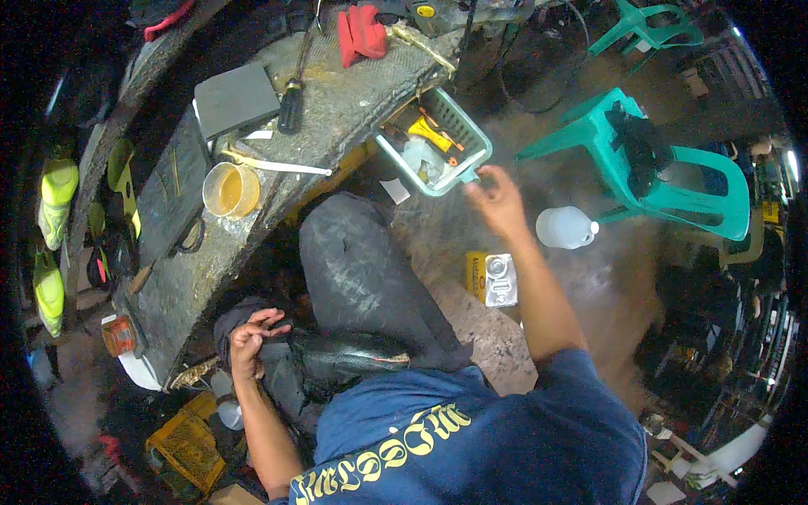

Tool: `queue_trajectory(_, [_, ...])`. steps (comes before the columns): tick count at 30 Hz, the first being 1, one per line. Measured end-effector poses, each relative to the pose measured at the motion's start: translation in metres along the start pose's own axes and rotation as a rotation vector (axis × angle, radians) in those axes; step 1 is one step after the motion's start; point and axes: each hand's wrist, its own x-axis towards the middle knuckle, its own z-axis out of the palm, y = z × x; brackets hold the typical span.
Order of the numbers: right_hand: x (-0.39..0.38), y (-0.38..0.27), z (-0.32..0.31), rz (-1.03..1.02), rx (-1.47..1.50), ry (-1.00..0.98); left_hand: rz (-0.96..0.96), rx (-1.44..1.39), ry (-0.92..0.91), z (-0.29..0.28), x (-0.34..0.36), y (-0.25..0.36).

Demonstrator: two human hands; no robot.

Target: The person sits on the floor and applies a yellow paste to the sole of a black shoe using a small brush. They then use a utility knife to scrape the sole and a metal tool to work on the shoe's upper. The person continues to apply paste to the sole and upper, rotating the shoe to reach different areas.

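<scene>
At the bench's right edge a pale teal plastic basket (481, 143) sticks out like a drawer. Inside lie a yellow tube (427, 133), orange-handled tools and a crumpled clear plastic bag (421, 160). My right hand (498, 202) reaches out to its front, thumb and fingers closed around the small tab there. My left hand (250, 341) is raised beside my left knee, fingers loosely bent and apart, with nothing visible in it. Across my lap rests a glossy black object (353, 355), its kind unclear, with a light split-like line at one end.
On the worn bench (324, 109) are a cup of amber liquid (231, 190), a white-handled brush (282, 167), a black-handled screwdriver (291, 108), a grey block (236, 99) and a red piece (362, 35). Right stand a white jug (566, 227) and a green chair (619, 168).
</scene>
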Motion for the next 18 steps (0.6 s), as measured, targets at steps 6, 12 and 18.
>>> queue_trajectory(6, [0.023,-0.061,-0.009,-0.527,-0.217,0.116,-0.039,-0.056,-0.031,-0.003,0.015,-0.004])
queue_trajectory(12, [0.092,-0.099,0.062,-0.239,-0.718,-0.278,-0.094,-0.050,-0.029,0.000,0.029,-0.003])
queue_trajectory(18, [0.086,-0.090,0.080,0.025,-0.590,-0.157,-0.093,-0.036,-0.008,0.002,0.025,0.000])
